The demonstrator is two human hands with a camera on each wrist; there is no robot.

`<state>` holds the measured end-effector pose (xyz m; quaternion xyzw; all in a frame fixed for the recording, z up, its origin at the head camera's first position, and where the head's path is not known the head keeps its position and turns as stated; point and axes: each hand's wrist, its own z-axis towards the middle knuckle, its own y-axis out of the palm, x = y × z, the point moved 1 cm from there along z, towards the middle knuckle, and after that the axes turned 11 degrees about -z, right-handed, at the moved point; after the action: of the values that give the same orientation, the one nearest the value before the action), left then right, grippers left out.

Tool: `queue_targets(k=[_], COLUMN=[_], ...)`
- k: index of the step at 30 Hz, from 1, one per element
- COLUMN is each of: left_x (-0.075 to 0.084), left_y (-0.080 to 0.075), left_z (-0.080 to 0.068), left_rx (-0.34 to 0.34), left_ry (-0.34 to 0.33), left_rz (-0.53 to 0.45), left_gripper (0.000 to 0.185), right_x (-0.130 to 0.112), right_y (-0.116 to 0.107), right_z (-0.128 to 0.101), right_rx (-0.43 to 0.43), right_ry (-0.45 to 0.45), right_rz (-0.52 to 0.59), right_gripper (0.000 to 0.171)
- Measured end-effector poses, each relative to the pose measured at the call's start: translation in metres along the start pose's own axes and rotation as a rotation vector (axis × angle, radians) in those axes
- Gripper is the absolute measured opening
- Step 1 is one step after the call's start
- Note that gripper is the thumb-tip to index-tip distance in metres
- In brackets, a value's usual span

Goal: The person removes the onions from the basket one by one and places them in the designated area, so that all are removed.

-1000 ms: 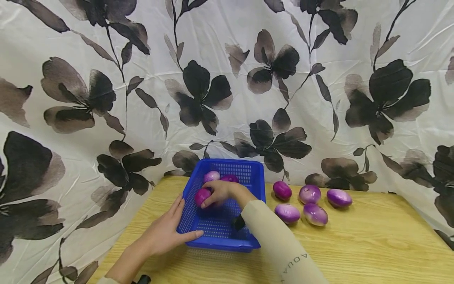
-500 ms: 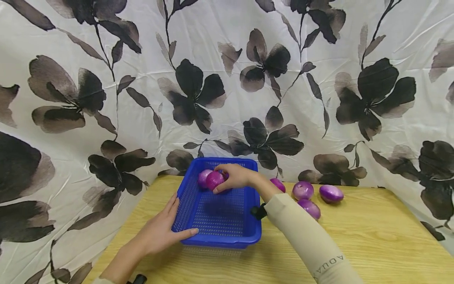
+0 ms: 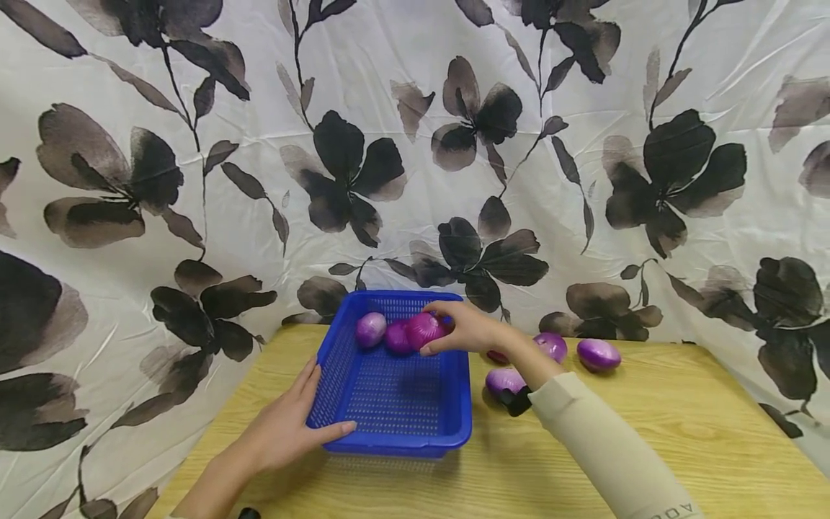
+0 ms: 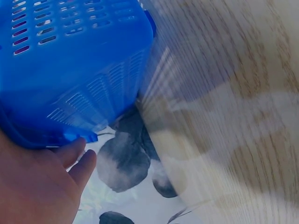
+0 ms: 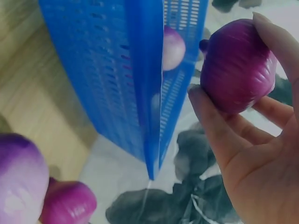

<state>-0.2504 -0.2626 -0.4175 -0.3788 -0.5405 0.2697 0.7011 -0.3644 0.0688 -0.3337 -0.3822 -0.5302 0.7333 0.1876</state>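
My right hand (image 3: pixel 463 328) pinches a round, magenta red onion (image 3: pixel 424 330) between thumb and fingers, toward the back right of the blue perforated basket (image 3: pixel 395 440). The right wrist view shows this onion up beside the basket rim, its stem nub pointing away from the palm. Within the basket, a pale-purple onion (image 3: pixel 371 329) lies at the back left, and a darker onion (image 3: pixel 398 337) is partly covered by the held one. My left hand (image 3: pixel 279 425) rests on the basket's front left corner, fingers extended along the side and thumb on the front rim.
On the wooden table (image 3: pixel 616 432), right of the basket, lie several more onions, among them a two-toned onion (image 3: pixel 599 355) and a paler onion (image 3: pixel 504 380). My right forearm hides part of that group. A floral cloth (image 3: pixel 389 108) hangs behind the table.
My right hand has carried the magenta onion from the basket's left side backward, then over to the right. The left hand keeps its place on the basket corner. The head view has shifted slightly.
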Motion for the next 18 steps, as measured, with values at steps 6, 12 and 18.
queue_targets(k=[6,12,18], left_x=[0.001,-0.001,0.0], left_y=[-0.001,-0.001,-0.002], left_z=[0.002,0.0,0.0], left_rx=[-0.008,-0.006,-0.011], left_ry=[0.006,-0.002,-0.013], left_rz=[0.001,-0.003,-0.007], left_gripper=[0.127,0.127,0.128], right_x=[0.009,0.015,0.022], right_y=[-0.004,-0.002,0.002], right_z=[-0.028,-0.049,-0.072], right_rx=[0.057,0.071,0.068], right_ry=[0.039,0.017,0.027], right_rz=[0.055,0.08,0.116], right_gripper=[0.075,0.072,0.073])
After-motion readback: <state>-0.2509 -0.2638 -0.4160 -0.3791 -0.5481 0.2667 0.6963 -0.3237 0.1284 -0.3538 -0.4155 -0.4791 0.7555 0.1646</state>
